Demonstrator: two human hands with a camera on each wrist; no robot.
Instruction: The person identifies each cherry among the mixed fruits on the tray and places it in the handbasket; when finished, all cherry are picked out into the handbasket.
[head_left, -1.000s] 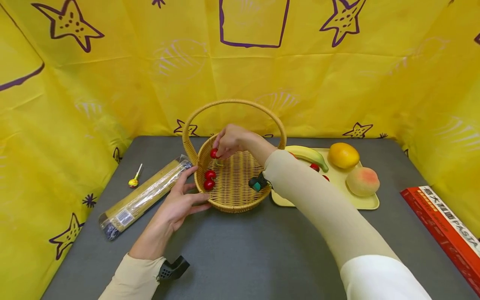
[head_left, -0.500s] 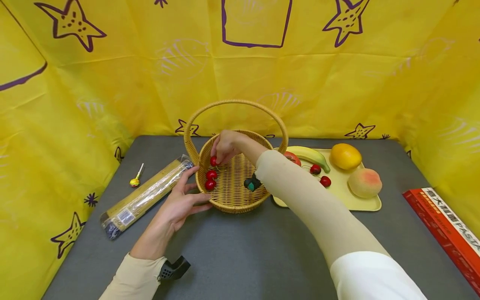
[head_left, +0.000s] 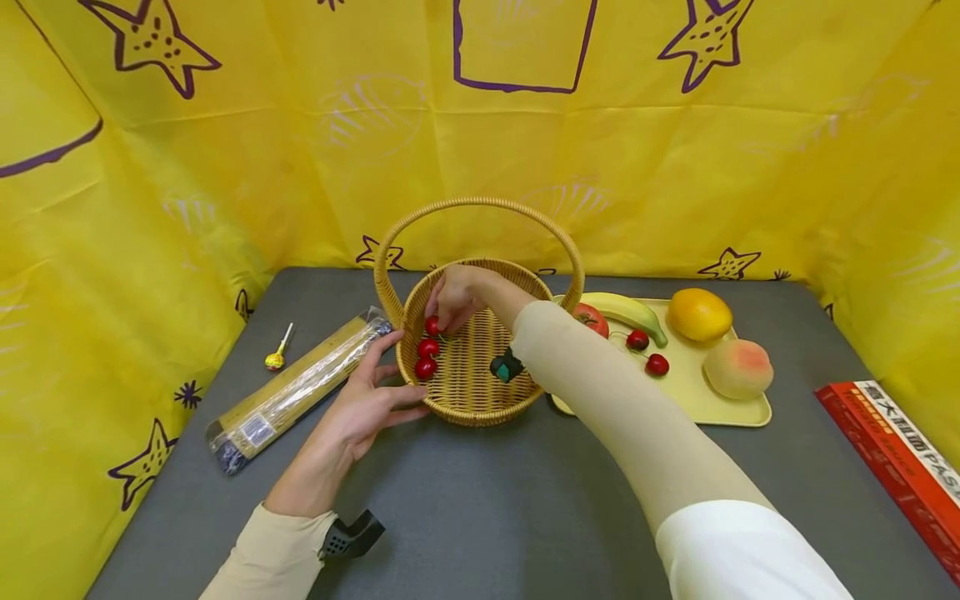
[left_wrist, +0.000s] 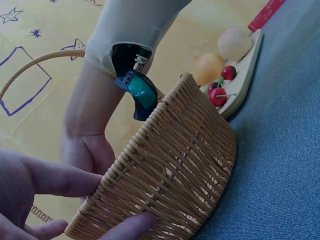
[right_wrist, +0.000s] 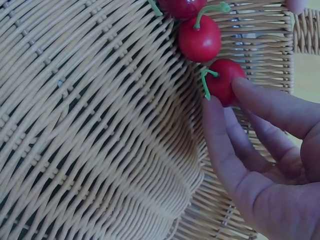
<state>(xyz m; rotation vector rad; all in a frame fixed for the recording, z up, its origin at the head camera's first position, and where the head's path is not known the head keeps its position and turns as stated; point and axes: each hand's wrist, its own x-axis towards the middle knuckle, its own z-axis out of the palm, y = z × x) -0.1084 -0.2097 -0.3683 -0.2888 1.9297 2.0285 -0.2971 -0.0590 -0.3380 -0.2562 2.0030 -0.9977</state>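
Observation:
My right hand (head_left: 459,293) reaches down inside the wicker basket (head_left: 480,417). Its fingertips pinch a red cherry (right_wrist: 226,82) with a green stem, low against the basket's left inner wall. Beside it sit two more cherries, one (head_left: 428,348) in the middle and one (head_left: 425,368) nearer the front. My left hand (head_left: 367,412) is spread along the basket's left and front outside. In the left wrist view, one straight finger (left_wrist: 70,180) touches the rim and another (left_wrist: 132,227) presses on the outer weave.
Right of the basket, a cream tray (head_left: 738,410) carries a banana (head_left: 626,312), a tomato (head_left: 591,319), a mango (head_left: 700,314), a peach (head_left: 738,369) and two cherries (head_left: 647,352). A wrapped noodle pack (head_left: 303,387) and lollipop (head_left: 277,354) lie left, a red pasta box (head_left: 892,467) far right.
My right hand has lowered the cherry toward the two others in the basket. The forearm's shift uncovers more of the tray. My left hand stays at the basket, while the head view shifts slightly.

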